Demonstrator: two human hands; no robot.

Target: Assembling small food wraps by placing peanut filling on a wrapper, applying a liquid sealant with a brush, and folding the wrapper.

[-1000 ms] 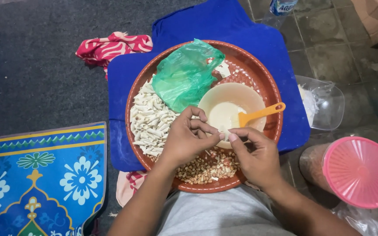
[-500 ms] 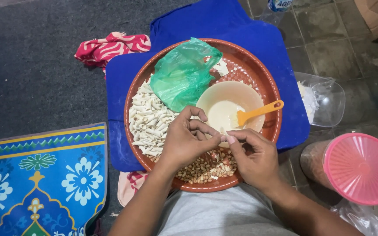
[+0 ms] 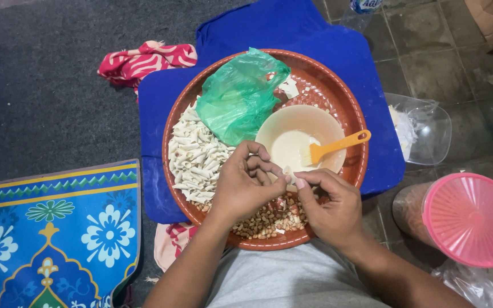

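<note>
**Two hands pinch a small pale wrapper over a tray of rolls and peanuts**

Where the fingertips of both hands meet above the near part of the round brown tray (image 3: pixel 354 108), a small pale piece of wrapper (image 3: pixel 288 178) is pinched between them. The left hand (image 3: pixel 245 185) is curled, its fingers bent inward and closed narrowly on the piece from the left; the right hand (image 3: pixel 329 204) grips it from the right with thumb and forefinger, the other fingers folded under. The piece is too small to tell whether anything lies inside it.

Just under the hands, a heap of peanuts (image 3: pixel 263 221) fills the near edge of the tray. To the left of the left hand lies a pile of small pale rolled pieces (image 3: pixel 192 157), touching the peanuts at its lower end. Behind the hands stands a cream bowl (image 3: pixel 292 128) holding a pale liquid, with an orange brush (image 3: pixel 338 145) resting in it, its handle pointing over the rim to the right. A crumpled green plastic bag (image 3: pixel 238 97) lies on the far left part of the tray, overlapping the rolls and touching the bowl.

The tray sits on a blue cloth (image 3: pixel 281 28). To the right, on the tiled floor, are a clear plastic container (image 3: pixel 429 134) and a jar with a pink lid (image 3: pixel 472 219). A patterned blue mat (image 3: pixel 52 228) lies to the left.
</note>
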